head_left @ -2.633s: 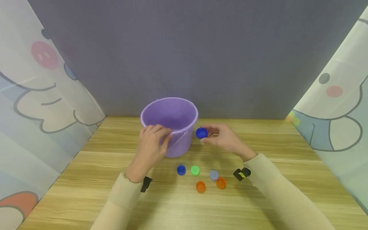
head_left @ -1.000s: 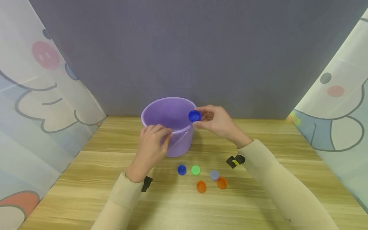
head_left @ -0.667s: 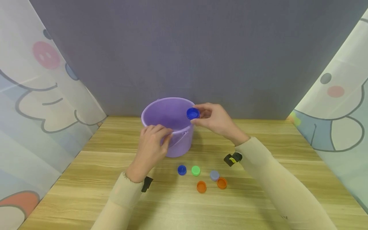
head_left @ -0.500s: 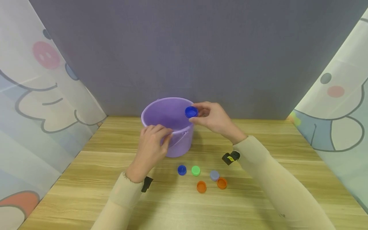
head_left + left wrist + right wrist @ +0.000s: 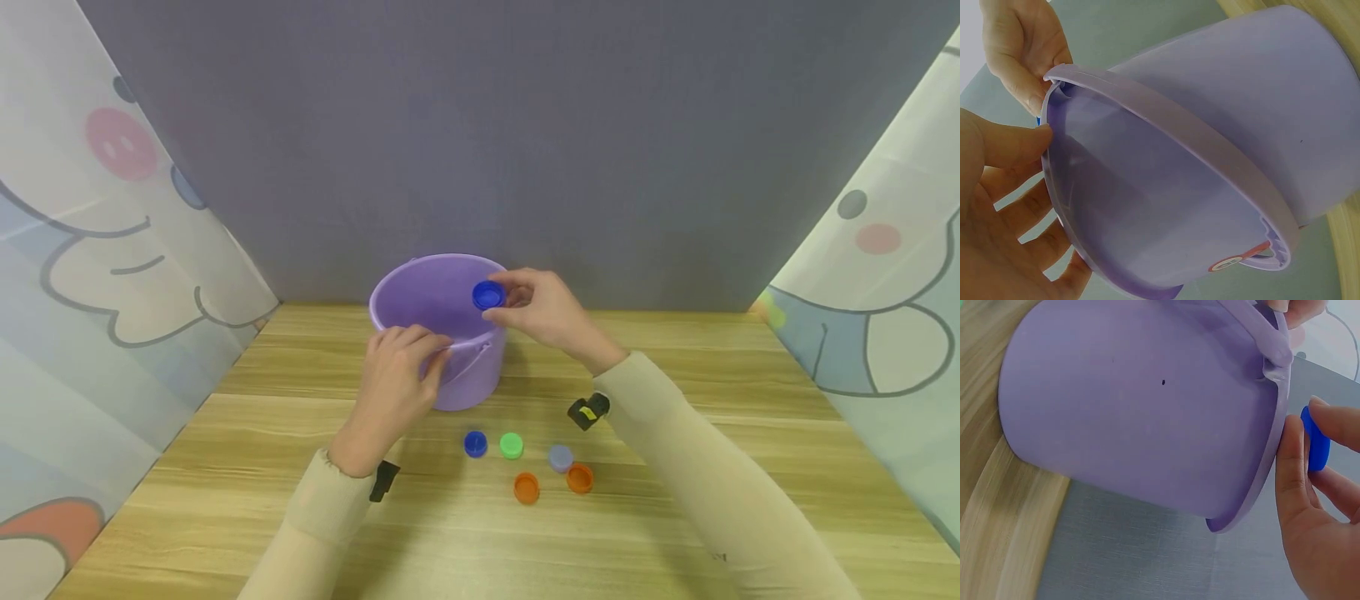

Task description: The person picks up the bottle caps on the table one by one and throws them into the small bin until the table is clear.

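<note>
My right hand (image 5: 551,310) pinches a blue bottle cap (image 5: 489,296) between thumb and fingers, over the right part of the mouth of a purple bucket (image 5: 476,379). In the right wrist view the blue cap (image 5: 1318,440) shows just past the bucket's rim. My left hand (image 5: 397,383) grips the near side of that rim. The left wrist view has its thumb on one side of the rim and its fingers on the other. The bucket stands upright on the wooden table; its bottom inside is hidden.
Several caps lie on the table in front of the bucket: blue (image 5: 476,444), green (image 5: 512,446), pale purple (image 5: 560,458) and two orange, one (image 5: 527,488) nearer me, the other (image 5: 580,478) touching the pale purple one. A grey panel (image 5: 480,150) stands behind; printed curtains (image 5: 892,275) flank the table.
My right hand has risen from beside the bucket and moved left with the blue cap, which is now over the mouth. My left hand has stayed on the rim.
</note>
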`<control>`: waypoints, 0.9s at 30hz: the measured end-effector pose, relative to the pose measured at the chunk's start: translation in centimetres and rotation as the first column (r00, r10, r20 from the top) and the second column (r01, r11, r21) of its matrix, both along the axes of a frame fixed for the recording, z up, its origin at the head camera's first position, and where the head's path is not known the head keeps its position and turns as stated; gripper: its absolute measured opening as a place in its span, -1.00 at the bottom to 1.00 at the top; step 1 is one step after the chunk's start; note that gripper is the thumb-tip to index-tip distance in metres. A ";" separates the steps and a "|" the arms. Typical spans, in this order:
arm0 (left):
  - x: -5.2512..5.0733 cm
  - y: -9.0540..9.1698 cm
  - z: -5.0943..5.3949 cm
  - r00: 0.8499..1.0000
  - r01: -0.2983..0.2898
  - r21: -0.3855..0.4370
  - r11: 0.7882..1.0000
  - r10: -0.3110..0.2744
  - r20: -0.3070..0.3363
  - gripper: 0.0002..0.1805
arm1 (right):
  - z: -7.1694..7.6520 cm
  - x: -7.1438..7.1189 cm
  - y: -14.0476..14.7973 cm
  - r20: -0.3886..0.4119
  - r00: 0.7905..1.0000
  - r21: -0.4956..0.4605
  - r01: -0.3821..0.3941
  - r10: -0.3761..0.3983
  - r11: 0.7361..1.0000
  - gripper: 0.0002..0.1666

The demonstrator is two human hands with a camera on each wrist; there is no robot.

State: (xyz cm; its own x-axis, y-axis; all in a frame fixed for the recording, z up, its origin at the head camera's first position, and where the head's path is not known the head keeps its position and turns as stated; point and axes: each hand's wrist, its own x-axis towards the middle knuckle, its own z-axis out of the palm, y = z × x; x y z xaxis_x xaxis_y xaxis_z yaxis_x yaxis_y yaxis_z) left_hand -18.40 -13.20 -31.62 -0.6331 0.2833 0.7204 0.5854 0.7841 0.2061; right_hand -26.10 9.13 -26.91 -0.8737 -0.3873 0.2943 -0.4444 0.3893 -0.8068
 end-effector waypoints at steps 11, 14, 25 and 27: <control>0.0 0.0 0.0 1.000 0.006 0.005 1.000 -0.006 -0.010 -0.90 | -0.4 0.0 -0.2 -0.019 1.000 -0.014 -0.022 0.022 1.000 -0.36; 0.0 0.0 0.0 1.000 0.004 0.006 1.000 -0.004 -0.009 -0.90 | -0.4 0.0 -0.2 -0.011 1.000 -0.024 -0.024 0.024 0.999 -0.33; 0.0 0.0 0.0 1.000 0.003 0.008 1.000 -0.003 -0.010 -0.90 | -0.5 0.3 0.4 -0.005 1.000 -0.060 -0.029 0.029 0.998 -0.41; 0.0 0.0 -0.1 1.000 0.004 0.009 1.000 -0.004 -0.010 -0.89 | -0.5 0.5 0.6 -0.012 0.999 -0.061 -0.036 0.035 0.997 -0.43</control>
